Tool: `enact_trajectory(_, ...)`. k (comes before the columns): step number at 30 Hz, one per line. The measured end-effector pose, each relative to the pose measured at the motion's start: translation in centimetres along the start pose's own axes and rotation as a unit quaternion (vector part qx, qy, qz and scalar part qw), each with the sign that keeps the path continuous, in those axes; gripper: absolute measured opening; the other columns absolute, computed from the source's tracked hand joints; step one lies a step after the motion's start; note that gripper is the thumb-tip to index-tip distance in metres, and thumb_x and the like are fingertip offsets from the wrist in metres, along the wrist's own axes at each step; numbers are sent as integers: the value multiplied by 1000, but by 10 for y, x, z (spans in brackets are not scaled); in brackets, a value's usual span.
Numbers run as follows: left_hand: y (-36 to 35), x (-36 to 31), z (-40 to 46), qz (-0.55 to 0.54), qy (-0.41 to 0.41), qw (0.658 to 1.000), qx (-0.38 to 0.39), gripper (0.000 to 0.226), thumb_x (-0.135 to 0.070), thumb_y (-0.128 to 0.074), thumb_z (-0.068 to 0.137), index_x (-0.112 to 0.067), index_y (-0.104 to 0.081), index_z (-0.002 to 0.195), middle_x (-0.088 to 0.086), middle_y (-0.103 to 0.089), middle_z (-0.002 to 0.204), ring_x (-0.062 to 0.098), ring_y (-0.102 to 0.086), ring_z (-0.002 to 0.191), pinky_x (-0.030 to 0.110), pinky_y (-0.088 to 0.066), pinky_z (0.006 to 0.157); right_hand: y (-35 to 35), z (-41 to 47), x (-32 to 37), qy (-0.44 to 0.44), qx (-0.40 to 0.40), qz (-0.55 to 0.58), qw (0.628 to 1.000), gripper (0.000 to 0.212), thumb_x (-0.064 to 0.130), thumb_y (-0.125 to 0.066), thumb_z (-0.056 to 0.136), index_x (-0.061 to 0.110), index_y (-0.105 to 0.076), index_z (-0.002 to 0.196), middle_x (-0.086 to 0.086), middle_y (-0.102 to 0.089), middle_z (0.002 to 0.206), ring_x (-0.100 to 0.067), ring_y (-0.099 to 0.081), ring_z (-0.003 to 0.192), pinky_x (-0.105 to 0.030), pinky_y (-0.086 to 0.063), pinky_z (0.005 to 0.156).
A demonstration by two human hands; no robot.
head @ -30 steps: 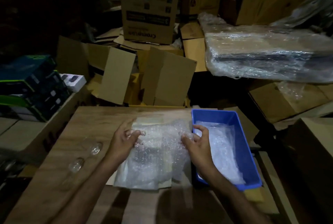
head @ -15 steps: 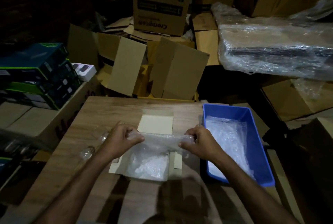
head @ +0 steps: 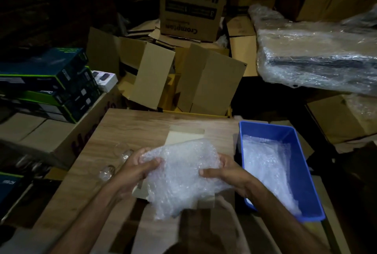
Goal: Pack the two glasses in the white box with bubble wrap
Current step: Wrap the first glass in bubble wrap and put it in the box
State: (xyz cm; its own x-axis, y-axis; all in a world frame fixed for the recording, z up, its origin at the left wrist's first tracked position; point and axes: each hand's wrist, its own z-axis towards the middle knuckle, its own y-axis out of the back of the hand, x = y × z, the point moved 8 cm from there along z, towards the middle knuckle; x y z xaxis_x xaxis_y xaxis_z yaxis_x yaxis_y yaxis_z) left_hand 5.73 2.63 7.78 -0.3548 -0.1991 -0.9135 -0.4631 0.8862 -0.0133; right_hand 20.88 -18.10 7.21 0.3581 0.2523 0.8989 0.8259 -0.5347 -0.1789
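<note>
A sheet of bubble wrap [head: 179,174] is held up above the wooden table, spread between both hands. My left hand [head: 134,169] grips its left edge and my right hand [head: 224,169] grips its right edge, thumbs on the near face. Under the sheet lies the white box [head: 184,137], mostly hidden; its open lid flap shows beyond the wrap. Two clear glasses lie on the table to the left of my left hand, one [head: 124,152] farther and one [head: 106,173] nearer.
A blue plastic bin [head: 306,174] with more bubble wrap stands at the table's right edge. Open cardboard cartons crowd the far edge of the table [head: 132,125]. Stacked dark product boxes [head: 47,82] sit at the left, and a plastic-wrapped bundle [head: 318,57] at the right.
The bubble wrap went from lying over the box to a bunched strip held low, and now is lifted and spread out between both hands above the box.
</note>
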Motion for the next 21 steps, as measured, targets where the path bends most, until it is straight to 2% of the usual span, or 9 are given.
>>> enact_trajectory(2, 8, 6, -9, 93, 45, 988, 113, 67, -13, -85, 80, -8, -51, 137, 18, -69, 126, 37, -68, 114, 56, -53, 99, 3, 6, 2, 6, 7, 26, 1000, 47, 2, -79, 82, 6, -64, 126, -14, -73, 119, -32, -71, 109, -40, -60, 91)
enact_trajectory(5, -7, -7, -21, 123, 77, 963, 228, 66, 9, -74, 83, -6, -46, 141, 20, -69, 126, 35, -67, 116, 42, -57, 96, -7, 15, 12, -9, 72, 20, 997, 53, 7, -78, 84, 0, -59, 133, -21, -68, 127, -37, -67, 115, -47, -55, 99)
enact_trajectory(7, -18, -19, -14, 126, 61, 971, 191, 67, -3, -72, 90, -17, -41, 147, 12, -69, 128, 28, -67, 117, 39, -57, 97, -19, 20, 18, -8, 119, 54, 991, 57, 13, -79, 82, -2, -59, 134, -24, -64, 132, -34, -68, 111, -43, -56, 98)
enact_trajectory(10, -25, -25, -3, 106, -1, 989, 107, 75, -22, -78, 86, -28, -39, 151, 2, -54, 148, 19, -58, 130, 42, -55, 101, -29, 25, 14, -13, 134, 279, 951, 78, 38, -86, 77, 4, -57, 141, -23, -57, 141, -32, -63, 119, -45, -54, 101)
enact_trajectory(13, -14, -23, -8, 54, -55, 997, 17, 90, -21, -80, 84, -53, -28, 150, -16, -53, 137, 2, -62, 119, 32, -60, 88, -45, 13, -9, -17, 130, 415, 900, 94, 51, -87, 70, 3, -53, 143, -25, -60, 135, -37, -67, 113, -46, -60, 84)
enact_trajectory(16, -11, -15, -18, 68, -103, 992, -21, 95, -19, -77, 87, -61, -20, 150, -35, -41, 132, -10, -49, 121, 24, -57, 89, -42, 10, -34, 5, -19, 248, 969, 97, 34, -93, 67, 7, -46, 147, -20, -67, 125, -26, -71, 103, -40, -62, 80)
enact_trajectory(18, -7, -16, -20, 113, -132, 983, -54, 78, -21, -76, 86, -47, -39, 149, -45, -44, 133, -15, -44, 125, 26, -50, 102, -29, 8, -40, 6, -124, 139, 983, 109, 19, -92, 68, 31, -29, 155, -3, -66, 115, -17, -69, 100, -36, -62, 73)
enact_trajectory(20, -2, -20, -23, 122, -138, 980, -75, 60, -22, -79, 81, -30, -60, 137, -34, -62, 127, -7, -55, 124, 34, -47, 109, -24, 11, -34, 65, -117, 85, 987, 125, 16, -98, 60, 51, -22, 153, -11, -60, 129, -24, -67, 113, -42, -63, 80)
enact_trajectory(21, 0, -20, -24, 107, -131, 983, -72, 58, -20, -81, 77, -26, -64, 133, -28, -66, 125, -2, -60, 122, 34, -50, 107, -28, 12, -30, 95, -87, 61, 990, 125, 12, -98, 59, 48, -25, 153, -15, -58, 134, -27, -66, 117, -45, -61, 88)
